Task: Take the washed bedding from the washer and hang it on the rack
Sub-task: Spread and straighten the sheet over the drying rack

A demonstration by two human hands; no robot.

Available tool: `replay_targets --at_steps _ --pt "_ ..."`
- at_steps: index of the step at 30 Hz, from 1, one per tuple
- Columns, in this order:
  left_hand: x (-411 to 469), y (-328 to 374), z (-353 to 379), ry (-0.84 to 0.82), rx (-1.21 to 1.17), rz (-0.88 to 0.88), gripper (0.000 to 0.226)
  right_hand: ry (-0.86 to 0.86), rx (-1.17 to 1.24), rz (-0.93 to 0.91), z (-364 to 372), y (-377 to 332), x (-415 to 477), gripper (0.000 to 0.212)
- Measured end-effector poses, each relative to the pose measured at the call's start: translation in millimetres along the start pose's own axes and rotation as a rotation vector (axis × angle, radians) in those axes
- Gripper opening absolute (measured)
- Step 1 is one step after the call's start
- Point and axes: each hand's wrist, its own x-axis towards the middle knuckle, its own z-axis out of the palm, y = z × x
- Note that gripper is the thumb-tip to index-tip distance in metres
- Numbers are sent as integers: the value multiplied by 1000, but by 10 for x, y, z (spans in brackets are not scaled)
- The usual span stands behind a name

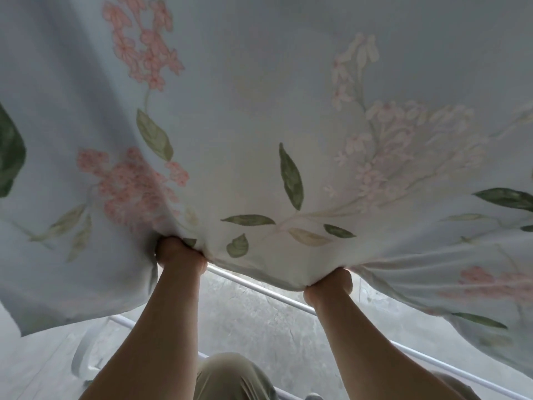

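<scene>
A pale blue bed sheet point(259, 96) printed with pink flowers and green leaves fills most of the view, spread out above and in front of me. My left hand point(178, 254) grips its near edge in a fist at the lower left. A little to the right, my right hand point(328, 285) grips the same edge, and the cloth bunches into folds at both fists. White rack bars point(259, 287) run diagonally under the sheet's edge, between and below my forearms. The washer is out of sight.
Below the rack lies a grey mottled stone floor point(259, 321). My legs in light khaki trousers point(230, 376) show at the bottom centre. A white rack part point(83, 353) stands at the lower left. The sheet hides everything ahead.
</scene>
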Motion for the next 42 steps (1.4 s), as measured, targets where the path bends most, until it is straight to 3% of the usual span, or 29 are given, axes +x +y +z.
replay_targets --at_steps 2,4,6,8,10,13,15,18,21,25,28,30,33,35,40,42 --pt "-42 -25 40 -33 -44 -8 48 69 -98 97 -78 207 -61 30" --pt "-52 -81 46 -44 -45 -9 49 120 -384 174 -199 567 -172 16" --pt "-52 -107 16 -66 -36 12 50 -35 -601 268 -263 935 -260 9" --pt "-7 -102 -18 -45 -58 28 52 -218 -780 298 -238 1117 -338 29" --pt "28 -57 -39 -57 -82 41 53 -449 -878 209 -151 1075 -426 47" --pt "-16 -57 -63 -30 -66 47 48 -769 -820 111 12 880 -562 84" --pt "-80 -78 -85 28 -41 17 39 -834 -750 97 138 803 -606 68" --pt "-185 -125 -105 -10 7 -43 34 -715 -524 95 321 746 -455 47" --pt "-239 -176 -188 -15 47 -60 32 -578 -322 195 494 726 -259 47" --pt "-228 -147 -427 -51 97 -34 29 -536 -189 230 720 701 -171 35" --pt "-220 -109 -548 -42 72 27 37 -490 -158 213 826 681 -183 39" --pt "-279 -89 -684 -180 15 20 49 -453 -164 220 875 683 -227 38" --pt "-317 -30 -921 -515 -40 -18 58 -395 -189 217 927 686 -283 34" --pt "-297 48 -1002 -602 -35 -28 53 -364 -235 210 937 699 -319 31" --pt "-289 147 -940 -555 -18 -41 34 -358 -352 282 929 801 -393 26" --pt "-284 167 -894 -488 -44 -33 13 -341 -394 286 939 833 -424 26"
